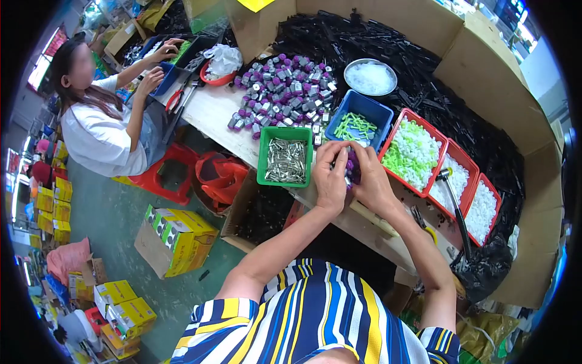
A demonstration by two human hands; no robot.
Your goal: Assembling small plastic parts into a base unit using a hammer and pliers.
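Over the table edge my left hand [331, 179] and my right hand [372, 181] meet, fingers closed and thumbs close together. Between them shows a small purple-and-silver part [352, 168], partly hidden by the fingers. Both hands seem to grip it. To the left of my left hand stands a green bin [263, 159] of small metal pins. Just beyond my fingers is a blue bin [382, 116] with light-green plastic pieces. A large heap of purple-and-grey parts [284, 91] lies on the table further off.
Red trays [444, 151] of white and green plastic pieces line the right, with a black-handled hammer [459, 212] across them. Behind are a bowl [395, 82] of clear pieces and piled black strips [357, 39]. Pliers [174, 100] lie at left, near a seated co-worker [106, 133].
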